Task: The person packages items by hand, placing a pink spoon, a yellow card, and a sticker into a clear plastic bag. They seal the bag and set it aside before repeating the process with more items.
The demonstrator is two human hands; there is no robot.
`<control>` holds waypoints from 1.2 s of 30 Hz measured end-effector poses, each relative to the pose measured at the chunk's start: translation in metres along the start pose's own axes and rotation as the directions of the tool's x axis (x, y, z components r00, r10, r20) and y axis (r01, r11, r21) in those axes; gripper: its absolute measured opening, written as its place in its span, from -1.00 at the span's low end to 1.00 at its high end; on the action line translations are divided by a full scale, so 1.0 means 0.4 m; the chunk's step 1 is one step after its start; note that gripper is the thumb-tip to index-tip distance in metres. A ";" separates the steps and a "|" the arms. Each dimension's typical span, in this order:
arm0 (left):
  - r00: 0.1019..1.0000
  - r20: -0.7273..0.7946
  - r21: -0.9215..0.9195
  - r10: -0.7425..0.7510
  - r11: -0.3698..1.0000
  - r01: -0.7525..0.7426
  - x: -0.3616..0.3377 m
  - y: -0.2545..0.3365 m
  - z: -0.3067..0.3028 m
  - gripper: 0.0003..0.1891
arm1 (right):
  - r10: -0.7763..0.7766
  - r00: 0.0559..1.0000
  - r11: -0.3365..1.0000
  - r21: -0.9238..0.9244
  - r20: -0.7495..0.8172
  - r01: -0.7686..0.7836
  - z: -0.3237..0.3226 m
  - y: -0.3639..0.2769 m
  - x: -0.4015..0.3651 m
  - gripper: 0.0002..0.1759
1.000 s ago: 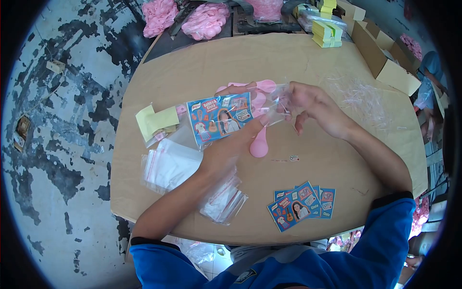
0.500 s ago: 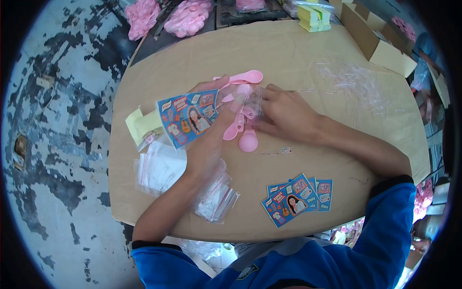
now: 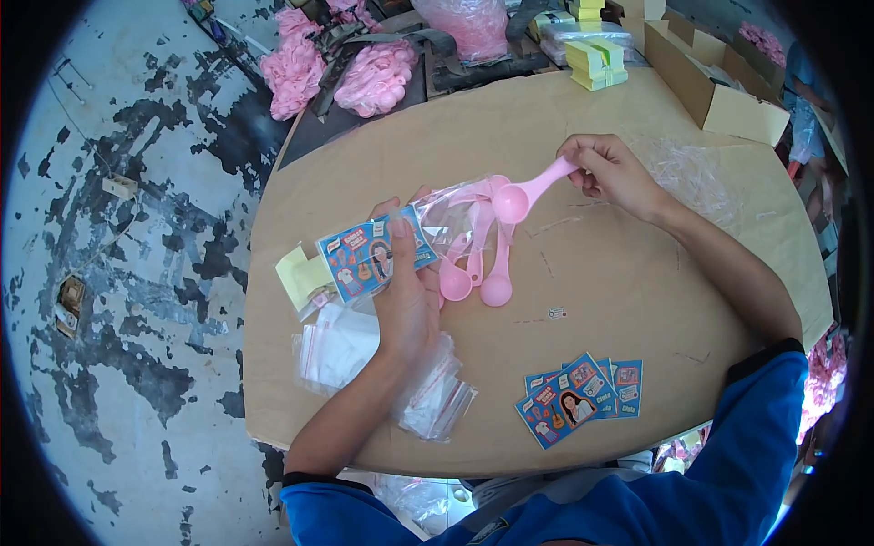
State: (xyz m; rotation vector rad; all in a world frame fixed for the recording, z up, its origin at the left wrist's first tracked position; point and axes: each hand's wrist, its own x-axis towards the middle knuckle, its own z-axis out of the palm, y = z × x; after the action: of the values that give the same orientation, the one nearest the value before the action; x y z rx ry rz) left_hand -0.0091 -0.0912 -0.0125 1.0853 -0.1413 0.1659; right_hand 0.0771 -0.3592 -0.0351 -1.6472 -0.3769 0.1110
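My left hand (image 3: 408,305) grips a clear plastic bag (image 3: 444,211) with a blue printed card (image 3: 357,258) in it, thumb pressed across the card. The bag's clear end points right, towards the spoons. A pink measuring spoon (image 3: 512,202) is pinched by its handle end in my right hand (image 3: 612,171), its bowl angled down to the left by the bag's end. Under and beside the bag lie several more pink spoons (image 3: 496,289) on the brown table cover. Part of that pile is hidden by the bag and the held spoon.
Clear zip bags (image 3: 337,350) lie under my left forearm, beside yellow paper slips (image 3: 300,280). Several blue cards (image 3: 569,400) are fanned near the front edge. Loose plastic strands (image 3: 692,177), a yellow paper stack (image 3: 596,64) and a cardboard box (image 3: 719,96) sit towards the back right.
My right hand has moved up and right from the pile, now with a pink spoon in it. The left hand still has the bagged card. The view has shifted, showing more of the back.
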 end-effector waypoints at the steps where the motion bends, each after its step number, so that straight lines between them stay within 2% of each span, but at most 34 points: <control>1: 1.000 0.014 0.008 0.002 1.000 -0.002 -0.001 0.001 0.001 -0.57 | -0.019 1.000 1.000 0.014 0.024 0.019 0.000 0.009 0.004 -0.76; 5: 0.999 0.047 0.134 0.016 0.991 -0.023 -0.004 -0.004 -0.006 -0.55 | -0.072 0.996 0.995 0.069 0.047 0.068 0.030 0.026 0.000 -0.80; 8: 0.997 0.080 0.110 0.013 0.994 -0.022 -0.009 -0.003 -0.007 -0.46 | 0.120 0.976 0.990 0.054 0.184 -0.132 0.077 -0.038 -0.038 -0.88; 9: 0.997 0.072 0.111 0.003 0.994 -0.011 -0.010 -0.001 -0.004 -0.45 | 0.164 0.949 0.986 -0.045 0.269 -0.157 0.092 -0.064 -0.051 -0.88; 12: 0.996 0.087 0.134 -0.009 0.991 -0.003 -0.011 0.002 0.001 -0.44 | 0.188 0.885 0.982 -0.052 0.425 -0.183 0.110 -0.075 -0.066 -0.83; 15: 0.989 0.148 0.189 0.017 0.981 -0.045 -0.012 -0.005 -0.002 -0.51 | 0.173 0.916 0.984 -0.027 0.361 -0.175 0.139 -0.088 -0.074 -0.78; 17: 0.988 0.146 0.232 0.054 0.969 -0.088 -0.012 -0.016 -0.007 -0.55 | 0.124 0.914 0.990 0.011 0.386 -0.139 0.135 -0.082 -0.078 -0.77; 21: 0.999 0.039 0.109 -0.017 0.994 0.013 0.010 -0.019 -0.025 -0.67 | 0.084 0.925 0.995 0.016 0.370 -0.096 0.117 -0.107 -0.073 -0.75; 24: 1.000 0.004 0.061 -0.005 0.998 0.005 0.016 -0.023 -0.028 -0.68 | 0.009 0.972 0.998 -0.055 0.236 0.004 0.081 -0.088 -0.046 -0.75; 25: 1.000 0.004 0.051 -0.007 0.999 0.006 0.015 -0.020 -0.027 -0.67 | 0.028 0.996 0.998 -0.053 0.085 -0.023 0.079 -0.083 -0.041 -0.71; 28: 1.000 -0.002 0.029 -0.002 1.000 0.002 0.011 -0.013 -0.021 -0.68 | 0.065 0.985 0.998 -0.013 -0.158 -0.068 0.034 -0.040 0.001 -0.69; 29: 1.000 -0.004 0.024 0.003 1.000 -0.003 0.011 -0.011 -0.019 -0.68 | 0.068 0.979 0.997 -0.025 -0.192 -0.074 0.023 -0.028 0.008 -0.67; 32: 1.000 0.020 0.014 0.004 1.000 -0.004 0.009 -0.013 -0.014 -0.61 | 0.077 0.977 0.997 -0.009 -0.201 -0.080 0.012 0.000 0.015 -0.68; 36: 0.999 0.039 0.059 -0.034 0.998 0.032 0.003 -0.009 -0.008 -0.48 | 0.098 0.990 0.993 0.072 -0.102 -0.091 0.030 -0.006 0.004 -0.64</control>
State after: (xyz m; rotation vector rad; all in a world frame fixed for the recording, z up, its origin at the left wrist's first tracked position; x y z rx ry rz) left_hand -0.0070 -0.0900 -0.0168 1.1486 -0.1549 0.1191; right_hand 0.0747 -0.3470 -0.0340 -1.5975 -0.2130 0.1065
